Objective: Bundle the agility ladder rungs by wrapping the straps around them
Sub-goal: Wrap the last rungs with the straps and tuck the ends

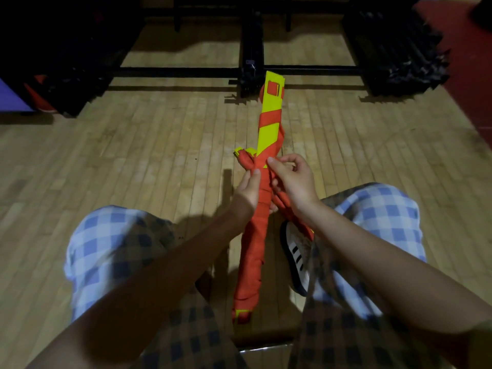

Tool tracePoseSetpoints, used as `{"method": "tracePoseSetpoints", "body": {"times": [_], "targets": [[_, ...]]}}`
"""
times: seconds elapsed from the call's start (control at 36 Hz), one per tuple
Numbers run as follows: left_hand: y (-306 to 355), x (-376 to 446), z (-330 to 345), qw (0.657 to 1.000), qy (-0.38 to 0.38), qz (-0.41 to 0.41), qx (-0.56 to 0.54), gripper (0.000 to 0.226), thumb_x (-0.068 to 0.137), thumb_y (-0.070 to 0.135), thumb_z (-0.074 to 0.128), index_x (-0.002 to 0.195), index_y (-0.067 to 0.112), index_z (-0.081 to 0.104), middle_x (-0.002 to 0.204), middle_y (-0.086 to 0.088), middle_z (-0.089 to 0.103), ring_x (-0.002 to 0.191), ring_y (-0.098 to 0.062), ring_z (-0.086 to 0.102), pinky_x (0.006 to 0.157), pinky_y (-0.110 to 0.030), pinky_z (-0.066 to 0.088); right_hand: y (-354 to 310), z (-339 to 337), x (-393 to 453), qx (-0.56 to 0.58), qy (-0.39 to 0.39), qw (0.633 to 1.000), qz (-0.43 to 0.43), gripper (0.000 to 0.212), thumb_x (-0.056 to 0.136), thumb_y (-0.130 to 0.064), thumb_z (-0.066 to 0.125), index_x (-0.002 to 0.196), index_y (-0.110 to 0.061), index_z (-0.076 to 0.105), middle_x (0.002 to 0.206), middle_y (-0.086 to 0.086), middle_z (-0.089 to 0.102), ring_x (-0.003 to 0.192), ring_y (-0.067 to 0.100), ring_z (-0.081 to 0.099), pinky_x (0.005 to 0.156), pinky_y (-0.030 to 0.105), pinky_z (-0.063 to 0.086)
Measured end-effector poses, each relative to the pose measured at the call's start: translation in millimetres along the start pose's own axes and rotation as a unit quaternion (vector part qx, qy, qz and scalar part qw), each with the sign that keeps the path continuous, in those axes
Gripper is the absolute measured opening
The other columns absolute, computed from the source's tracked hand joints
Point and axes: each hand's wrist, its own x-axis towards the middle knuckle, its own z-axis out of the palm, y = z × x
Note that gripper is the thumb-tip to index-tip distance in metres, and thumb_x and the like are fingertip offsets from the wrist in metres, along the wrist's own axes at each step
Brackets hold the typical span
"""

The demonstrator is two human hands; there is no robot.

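Left hand (247, 191): forearm reaching in from lower left, thumb up, fingers curled round the strap bundle (259, 203).
Right hand (288, 179): forearm in from lower right, thumb and forefinger pinching the strap, other fingers curled beneath.

Your hands work in a narrow channel between your two checked knees (106, 243), which wall it on both sides. The rung bundle (269, 123) runs down the middle of that channel, and your left hand (246, 191) and right hand (291, 179) crowd it just beside each other at the strap crossing. A striped shoe (296, 262) sits close under your right wrist, blocking a low pass on that side. Bare wooden floor (159, 145) lies left and right of the bundle's far half. Beyond its tip, a black metal frame (250, 73) crosses the floor.
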Motion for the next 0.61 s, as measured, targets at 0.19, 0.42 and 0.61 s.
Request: {"method": "tracePoseSetpoints", "body": {"times": [0.19, 0.42, 0.61], "targets": [[-2, 3, -7, 0.999, 0.010, 0.025, 0.038, 0.025, 0.106, 0.031, 0.031, 0.119, 0.018, 0.048, 0.071, -0.002, 0.058, 0.044, -0.014, 0.056, 0.043, -0.025, 0.049, 3, 2, -1, 0.010, -0.046, 0.999, 0.008, 0.018, 0.094, -0.006, 0.059, 0.076, -0.009, 0.057, 0.052, 0.004, 0.053, 0.039, 0.010, 0.046, 0.039, 0.021, 0.037], [-2, -7, -8, 0.997, -0.003, 0.049, 0.063, 0.025, 0.107, 0.029, 0.029, 0.117, 0.014, 0.046, 0.073, -0.005, 0.058, 0.042, -0.014, 0.056, 0.042, -0.022, 0.048, 3, 4, 1, 0.014, -0.034, 0.999, 0.033, 0.027, 0.093, -0.005, 0.058, 0.068, -0.009, 0.047, 0.048, 0.007, 0.049, 0.035, 0.016, 0.041, 0.036, 0.020, 0.031], [1, -7, -11, 0.998, -0.005, 0.033, 0.055, 0.027, 0.106, 0.031, 0.031, 0.112, 0.017, 0.053, 0.076, -0.009, 0.061, 0.054, -0.025, 0.058, 0.048, -0.026, 0.052, 0, 3, 2, 0.050, -0.059, 0.995, 0.070, 0.027, 0.089, -0.002, 0.056, 0.068, -0.012, 0.045, 0.047, 0.003, 0.046, 0.039, 0.015, 0.039, 0.042, 0.024, 0.029]]}}
